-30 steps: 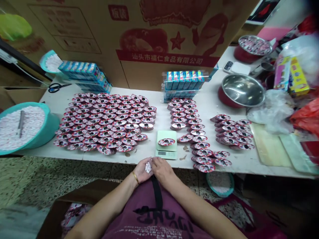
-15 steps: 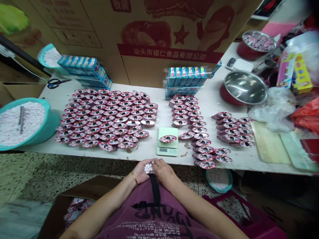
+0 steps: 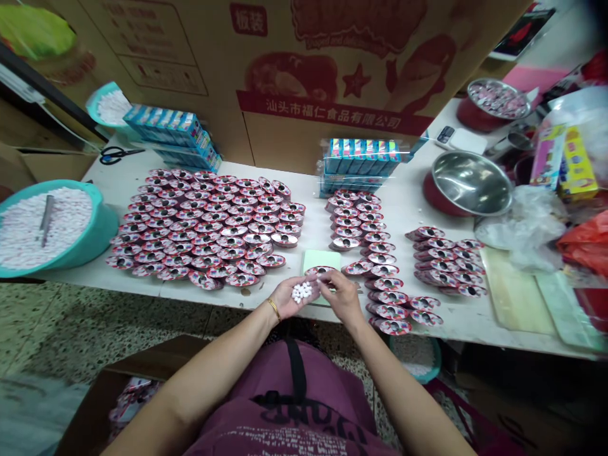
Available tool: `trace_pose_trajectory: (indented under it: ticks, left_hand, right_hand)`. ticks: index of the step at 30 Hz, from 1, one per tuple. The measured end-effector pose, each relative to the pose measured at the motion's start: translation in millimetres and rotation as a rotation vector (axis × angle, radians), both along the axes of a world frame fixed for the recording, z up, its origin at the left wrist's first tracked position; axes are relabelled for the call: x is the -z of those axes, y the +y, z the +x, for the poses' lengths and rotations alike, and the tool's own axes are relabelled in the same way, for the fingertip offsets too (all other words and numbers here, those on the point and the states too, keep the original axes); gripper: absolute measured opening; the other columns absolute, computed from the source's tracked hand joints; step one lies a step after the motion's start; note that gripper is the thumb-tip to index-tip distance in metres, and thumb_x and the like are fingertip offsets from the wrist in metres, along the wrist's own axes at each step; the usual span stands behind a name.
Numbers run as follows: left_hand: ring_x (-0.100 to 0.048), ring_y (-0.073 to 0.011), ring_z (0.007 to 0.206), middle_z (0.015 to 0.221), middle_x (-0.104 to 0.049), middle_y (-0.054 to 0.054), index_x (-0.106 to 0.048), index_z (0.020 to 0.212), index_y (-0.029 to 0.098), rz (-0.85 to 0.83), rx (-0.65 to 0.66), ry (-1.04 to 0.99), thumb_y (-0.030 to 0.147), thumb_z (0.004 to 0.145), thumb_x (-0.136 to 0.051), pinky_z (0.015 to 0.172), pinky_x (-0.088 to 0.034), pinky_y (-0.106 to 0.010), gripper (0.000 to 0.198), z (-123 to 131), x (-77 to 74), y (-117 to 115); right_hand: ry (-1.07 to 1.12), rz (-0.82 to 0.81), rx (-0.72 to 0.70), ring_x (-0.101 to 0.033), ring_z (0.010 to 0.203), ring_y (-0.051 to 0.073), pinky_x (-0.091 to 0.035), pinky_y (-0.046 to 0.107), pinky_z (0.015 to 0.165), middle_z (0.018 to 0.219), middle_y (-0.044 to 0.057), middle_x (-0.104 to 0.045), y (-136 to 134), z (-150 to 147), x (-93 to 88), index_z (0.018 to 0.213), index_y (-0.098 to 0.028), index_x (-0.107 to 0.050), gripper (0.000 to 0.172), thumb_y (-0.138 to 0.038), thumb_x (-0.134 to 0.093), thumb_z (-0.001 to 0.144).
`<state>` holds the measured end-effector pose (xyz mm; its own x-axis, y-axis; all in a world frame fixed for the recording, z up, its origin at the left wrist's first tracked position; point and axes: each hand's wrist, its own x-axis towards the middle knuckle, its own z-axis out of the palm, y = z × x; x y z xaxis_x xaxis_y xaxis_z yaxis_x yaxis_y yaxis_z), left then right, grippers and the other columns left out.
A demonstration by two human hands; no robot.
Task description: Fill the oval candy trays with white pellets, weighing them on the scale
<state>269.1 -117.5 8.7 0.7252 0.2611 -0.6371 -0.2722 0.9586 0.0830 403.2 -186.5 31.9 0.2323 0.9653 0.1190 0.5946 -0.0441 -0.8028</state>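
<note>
Palm up, my left hand (image 3: pixel 291 299) cups a small heap of white candies (image 3: pixel 302 291). The fingers of my right hand (image 3: pixel 341 292) are pinched beside that palm, with what looks like one white candy between the fingertips. Just beyond both hands, a single red-and-white packet (image 3: pixel 321 270), oval on top with a dark hole, stands on the pale green kitchen scale (image 3: pixel 313 256). My hands cover the scale's near part and display. Dense rows of similar packets (image 3: pixel 209 228) fill the table to the left, and a smaller group (image 3: pixel 370 237) stands to the right.
A turquoise tub (image 3: pixel 107 225) of white candies with a metal scoop stands at the left edge. Scissors (image 3: pixel 116 154) and blue box stacks (image 3: pixel 363 155) lie along the big carton (image 3: pixel 266 133). An empty steel bowl (image 3: pixel 470 183) and more packets (image 3: pixel 444 259) are at right.
Both hands have moved forward from the table's near edge to the front of the scale, the left still carrying the candies. The right hand has shifted right, and the view has tilted slightly.
</note>
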Motion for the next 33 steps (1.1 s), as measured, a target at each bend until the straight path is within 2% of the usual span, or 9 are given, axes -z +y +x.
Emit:
trace_pose_trajectory:
  ticks: [3, 6, 11, 16, 18, 21, 25, 28, 33]
  left_hand:
    - [-0.055, -0.0206, 0.092, 0.095, -0.06, -0.015, -0.054, 0.099, 0.002, 0.01, -0.002, 0.029, 0.013, 0.072, -0.048, 0.077, -0.044, -0.03, 0.029, -2, 5.7, 8]
    - [-0.054, -0.0222, 0.094, 0.098, -0.059, -0.015, -0.054, 0.097, 0.003, -0.009, -0.015, 0.073, 0.015, 0.072, -0.049, 0.078, -0.044, -0.031, 0.029, -14, 10.2, 7]
    - [-0.054, -0.0214, 0.094, 0.096, -0.059, -0.015, -0.054, 0.096, 0.003, -0.059, -0.034, 0.062, 0.015, 0.073, -0.048, 0.078, -0.043, -0.031, 0.027, -31, 10.1, -11]
    - [-0.058, -0.0135, 0.062, 0.067, -0.062, -0.008, -0.058, 0.086, 0.005, -0.181, 0.06, 0.086, 0.02, 0.074, -0.047, 0.063, -0.044, -0.025, 0.022, -42, 13.9, -38]
    - [-0.057, -0.0127, 0.058, 0.062, -0.061, -0.006, -0.059, 0.082, 0.006, -0.209, 0.092, 0.089, 0.024, 0.074, -0.047, 0.06, -0.042, -0.024, 0.022, -47, 15.9, -47]
    - [-0.057, -0.0139, 0.062, 0.066, -0.062, -0.007, -0.06, 0.077, 0.007, -0.205, 0.116, 0.073, 0.023, 0.074, -0.048, 0.066, -0.041, -0.026, 0.02, -53, 16.2, -53]
    - [-0.056, -0.0139, 0.059, 0.062, -0.06, -0.006, -0.06, 0.072, 0.007, -0.184, 0.156, 0.07, 0.018, 0.072, -0.048, 0.066, -0.04, -0.028, 0.016, -53, 12.6, -53]
    - [-0.055, -0.0125, 0.057, 0.061, -0.06, -0.005, -0.06, 0.073, 0.007, -0.165, 0.133, 0.077, 0.016, 0.072, -0.048, 0.065, -0.04, -0.027, 0.015, -51, 9.4, -51]
    - [-0.057, -0.0124, 0.062, 0.066, -0.062, -0.007, -0.06, 0.079, 0.006, -0.16, 0.132, 0.057, 0.015, 0.072, -0.048, 0.066, -0.041, -0.025, 0.017, -45, 7.8, -48]
  right_hand:
    - [-0.058, -0.026, 0.029, -0.051, 0.068, 0.011, -0.043, 0.023, 0.063, 0.075, 0.002, -0.055, 15, 14, 9.1, 0.077, -0.017, -0.055, 0.01, -0.019, -0.045, 0.074]
    - [-0.181, -0.055, -0.028, -0.052, 0.073, 0.013, -0.042, 0.025, 0.068, 0.076, 0.004, -0.056, 20, 24, 18.1, 0.078, -0.016, -0.056, 0.012, -0.018, -0.045, 0.075]
    - [-0.199, -0.019, -0.018, -0.051, 0.085, 0.013, -0.042, 0.027, 0.077, 0.088, 0.005, -0.057, -3, 14, 14.9, 0.089, -0.017, -0.055, 0.019, -0.018, -0.039, 0.08]
    - [-0.327, -0.094, -0.401, -0.047, 0.094, 0.017, -0.041, 0.031, 0.081, 0.101, 0.009, -0.053, -40, -38, 6.3, 0.106, -0.015, -0.048, 0.028, -0.019, -0.042, 0.079]
    - [-0.366, -0.161, -0.48, -0.047, 0.091, 0.018, -0.042, 0.031, 0.079, 0.1, 0.009, -0.053, -49, -53, 6.2, 0.104, -0.015, -0.049, 0.026, -0.018, -0.042, 0.079]
    - [-0.342, -0.228, -0.531, -0.048, 0.087, 0.016, -0.043, 0.028, 0.076, 0.096, 0.006, -0.053, -55, -58, 6.6, 0.102, -0.017, -0.05, 0.024, -0.017, -0.041, 0.08]
    - [-0.354, -0.28, -0.504, -0.048, 0.085, 0.016, -0.044, 0.028, 0.074, 0.092, 0.006, -0.051, -56, -52, 6.2, 0.103, -0.017, -0.048, 0.024, -0.018, -0.041, 0.08]
    - [-0.359, -0.282, -0.462, -0.048, 0.085, 0.016, -0.044, 0.028, 0.072, 0.094, 0.007, -0.049, -56, -52, 6.5, 0.099, -0.017, -0.049, 0.022, -0.016, -0.041, 0.079]
    - [-0.209, -0.269, -0.322, -0.049, 0.075, 0.013, -0.044, 0.025, 0.067, 0.082, 0.004, -0.049, -54, -52, 6.1, 0.083, -0.018, -0.051, 0.013, -0.015, -0.039, 0.079]
